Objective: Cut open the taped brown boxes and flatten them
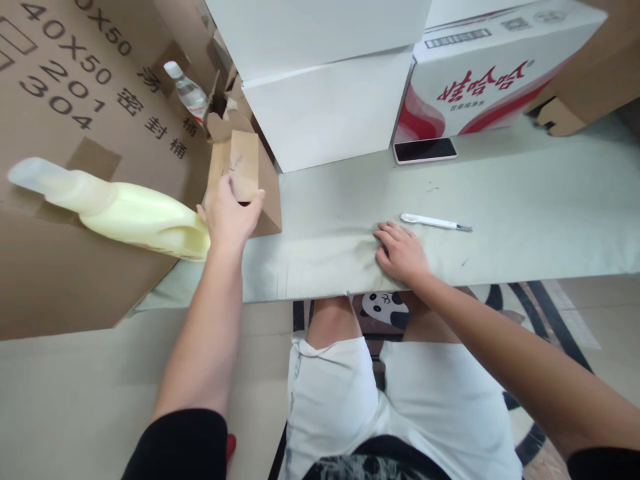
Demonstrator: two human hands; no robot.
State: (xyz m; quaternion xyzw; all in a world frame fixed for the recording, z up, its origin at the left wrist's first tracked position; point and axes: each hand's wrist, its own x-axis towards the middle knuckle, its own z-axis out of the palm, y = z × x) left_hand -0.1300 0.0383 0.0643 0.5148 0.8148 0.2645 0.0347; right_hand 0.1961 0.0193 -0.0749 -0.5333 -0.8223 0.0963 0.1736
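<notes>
My left hand (227, 213) is closed on a small brown cardboard box (246, 157), with the thumb and fingers at its near end. This box is against a larger open-topped cardboard box (271, 197); whether it sits inside or on top, I cannot tell. Just left of that hand stands a pale yellow bottle (145, 215) with a translucent cap. On the green-grey cloth near the table's front edge, my right hand (403, 253) rests palm down with its fingers stretched out, holding nothing. Close beyond its fingers lies a white pen-like tool (435, 222) with a grey tip.
A large printed carton (60, 220) fills the left side. Behind it all are white boxes (325, 113), a red-and-white carton (480, 93) and a phone (425, 151). A clear bottle (190, 95) stands at the back left. The table's front edge runs above my knees.
</notes>
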